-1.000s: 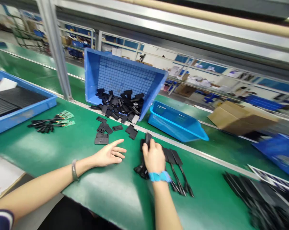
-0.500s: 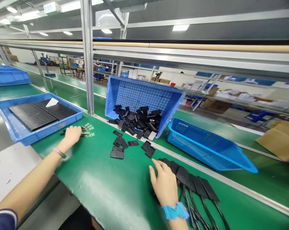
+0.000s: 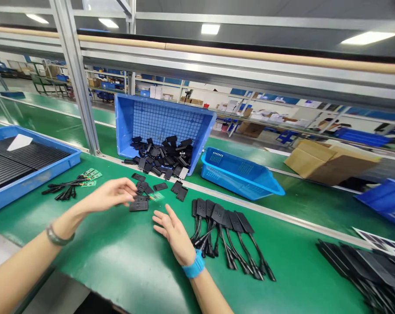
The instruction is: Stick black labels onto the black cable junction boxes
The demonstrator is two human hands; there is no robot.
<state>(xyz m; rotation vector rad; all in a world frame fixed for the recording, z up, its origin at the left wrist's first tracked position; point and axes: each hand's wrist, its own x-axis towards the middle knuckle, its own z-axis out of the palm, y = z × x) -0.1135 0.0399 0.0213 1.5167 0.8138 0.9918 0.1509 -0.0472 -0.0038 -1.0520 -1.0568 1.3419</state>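
My left hand [image 3: 111,195] is closed above the bench, holding a small green circuit board [image 3: 157,196], blurred, that sticks out past the fingertips. Facing it, my right hand [image 3: 175,235] has its fingers apart and nothing in it. Below and behind the board lie several loose black plastic covers [image 3: 139,205]. Further left, more green circuit boards [image 3: 90,175] with black cables are fanned out on the bench. Right of my right hand, flat black housings with cables [image 3: 218,213] lie in a row.
A tipped blue crate [image 3: 123,126] spills black plastic parts [image 3: 164,155] onto the green bench [image 3: 125,261]. Beside it is a blue basket [image 3: 239,185]. At left stands a blue tray [image 3: 69,160] of black strips, near a metal post [image 3: 76,78]. More black cabled parts [image 3: 374,270] lie far right.
My left hand has come right from the fanned circuit boards, carrying one. My right hand has left the row of black housings and turned toward it. The view has swung right.
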